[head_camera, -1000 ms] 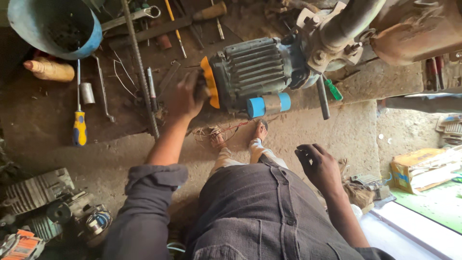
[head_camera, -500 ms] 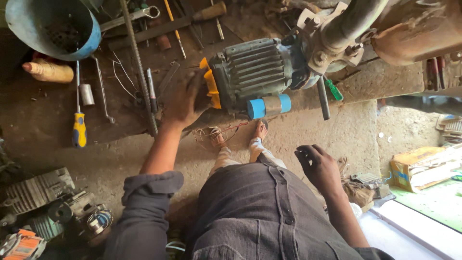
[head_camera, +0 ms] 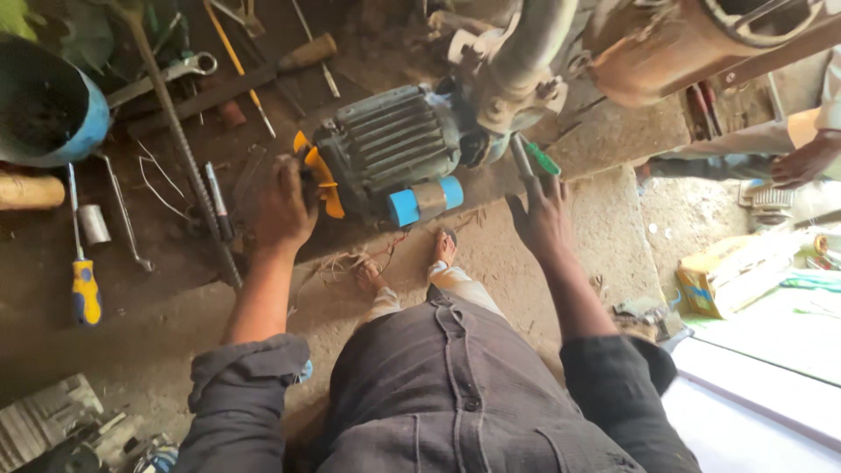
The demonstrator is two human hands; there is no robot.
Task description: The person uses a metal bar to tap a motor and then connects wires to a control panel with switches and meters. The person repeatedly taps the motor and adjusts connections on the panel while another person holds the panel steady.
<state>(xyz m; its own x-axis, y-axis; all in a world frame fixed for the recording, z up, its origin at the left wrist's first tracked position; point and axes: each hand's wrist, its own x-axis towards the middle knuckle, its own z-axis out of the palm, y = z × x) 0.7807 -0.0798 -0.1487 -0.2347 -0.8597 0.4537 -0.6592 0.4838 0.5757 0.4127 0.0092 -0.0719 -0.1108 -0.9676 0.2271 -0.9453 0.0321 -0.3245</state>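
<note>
A grey ribbed electric motor lies on the dirty concrete floor, with a yellow fan at its left end and a blue capacitor along its near side. My left hand rests on the fan end, its fingers against the yellow blades. My right hand reaches toward the motor's right end, fingers at a tool with a green handle; whether it grips it is unclear. The motor joins a grey pump body with a pipe. My feet stand just before the motor.
Left of the motor lie a long steel bar, a yellow and blue screwdriver, spanners, a hammer and a blue bucket. A rusty tank is upper right. Another person's hand works at far right near a yellow box.
My right hand has risen from beside my hip to the green-handled tool at the motor's right end. My left hand stays at the fan. The view has moved closer.
</note>
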